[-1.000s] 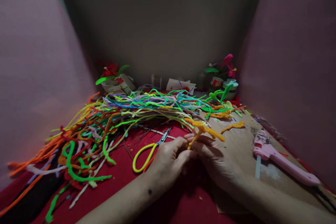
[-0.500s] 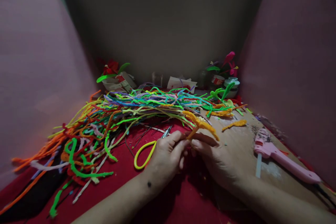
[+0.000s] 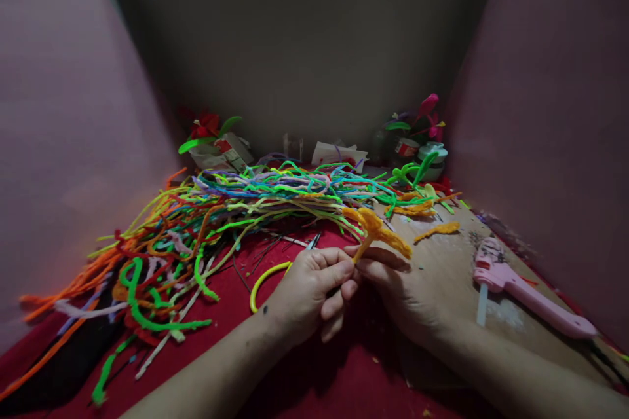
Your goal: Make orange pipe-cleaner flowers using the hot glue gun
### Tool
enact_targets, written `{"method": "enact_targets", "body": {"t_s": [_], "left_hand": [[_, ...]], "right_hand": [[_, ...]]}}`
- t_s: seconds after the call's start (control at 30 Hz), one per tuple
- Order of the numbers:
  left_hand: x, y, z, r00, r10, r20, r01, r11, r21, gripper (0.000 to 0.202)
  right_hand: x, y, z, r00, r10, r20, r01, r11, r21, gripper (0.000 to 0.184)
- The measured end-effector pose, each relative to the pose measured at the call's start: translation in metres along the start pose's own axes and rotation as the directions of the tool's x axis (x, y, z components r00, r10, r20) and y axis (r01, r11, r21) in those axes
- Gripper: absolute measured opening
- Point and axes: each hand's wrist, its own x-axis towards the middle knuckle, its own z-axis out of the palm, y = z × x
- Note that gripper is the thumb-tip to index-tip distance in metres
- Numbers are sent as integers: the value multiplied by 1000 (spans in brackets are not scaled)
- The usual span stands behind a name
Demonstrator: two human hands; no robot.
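Note:
My left hand (image 3: 307, 291) and my right hand (image 3: 405, 291) meet over the red cloth, both pinching the stem of an orange pipe-cleaner piece (image 3: 376, 230) that spreads into fuzzy loops above my fingers. The left fingers curl round its lower end; the right thumb and forefinger press on it from the right. Yellow-handled scissors (image 3: 268, 278) lie just left of my left hand, partly hidden by it. A big heap of multicoloured pipe cleaners (image 3: 221, 216) spreads behind and to the left.
A pink glue gun (image 3: 525, 298) lies on a brown board (image 3: 457, 262) at the right. Loose orange pieces (image 3: 437, 230) lie beyond my hands. Pipe-cleaner flowers (image 3: 425, 119), small pots and boxes (image 3: 221, 150) stand against the back wall. Pink walls close in on both sides.
Both hands have lifted slightly toward the heap with the orange piece; my left fingers have curled tighter round its stem, covering more of the scissors.

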Motion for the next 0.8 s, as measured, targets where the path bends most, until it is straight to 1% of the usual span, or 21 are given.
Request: {"method": "enact_targets", "body": {"t_s": [0.1, 0.23, 0.3, 0.37, 0.43, 0.47, 0.5, 0.53, 0.57, 0.63, 0.67, 0.7, 0.73, 0.77, 0.8], "left_hand": [[1, 0, -5, 997, -34, 65, 37, 998, -46, 17], [1, 3, -12, 984, -92, 155, 97, 995, -25, 17], [1, 5, -12, 981, -102, 162, 100, 995, 22, 16], [0, 6, -9, 990, -79, 116, 64, 990, 129, 18], [0, 5, -5, 1000, -1, 12, -2, 953, 304, 23], [0, 5, -3, 997, 69, -45, -45, 915, 401, 25], [-1, 3, -2, 983, 162, -89, -96, 860, 501, 25], [-1, 2, -1, 958, 266, -108, -151, 787, 598, 24], [-1, 0, -1, 924, 369, -99, -207, 701, 683, 20], [-1, -4, -3, 852, 523, -26, -298, 524, 798, 13], [-2, -6, -4, 825, 565, 12, -326, 458, 827, 11], [-2, -7, -4, 810, 586, 39, -344, 421, 839, 10], [-2, -9, -5, 802, 596, 50, -357, 409, 840, 11], [-2, -10, -4, 800, 598, 47, -363, 419, 832, 12], [-2, -10, -3, 805, 593, 28, -359, 449, 818, 13]], "right_hand": [[-1, -2, 0, 999, 32, 25, -34, 996, 77, 16], [0, 1, -1, 995, 66, 80, -79, 983, 166, 15], [1, 2, -1, 994, 64, 94, -80, 980, 180, 17], [1, 3, 0, 995, 55, 84, -70, 979, 192, 18], [1, 4, -1, 997, 54, 51, -62, 981, 186, 16], [1, 4, -1, 998, 53, 24, -56, 984, 171, 15], [1, 5, -2, 999, 51, -3, -50, 988, 148, 15], [1, 6, -3, 999, 45, -30, -41, 992, 121, 14], [1, 7, -4, 998, 34, -54, -29, 995, 94, 14], [2, 10, -7, 997, 12, -80, -7, 998, 54, 13], [3, 12, -7, 996, 8, -87, -5, 999, 39, 12], [3, 13, -8, 995, 3, -95, -1, 1000, 25, 13], [4, 13, -7, 994, -8, -110, 9, 1000, 11, 13], [3, 13, -7, 992, -21, -123, 20, 1000, -9, 14], [3, 12, -5, 991, -37, -129, 33, 999, -26, 13]]}}
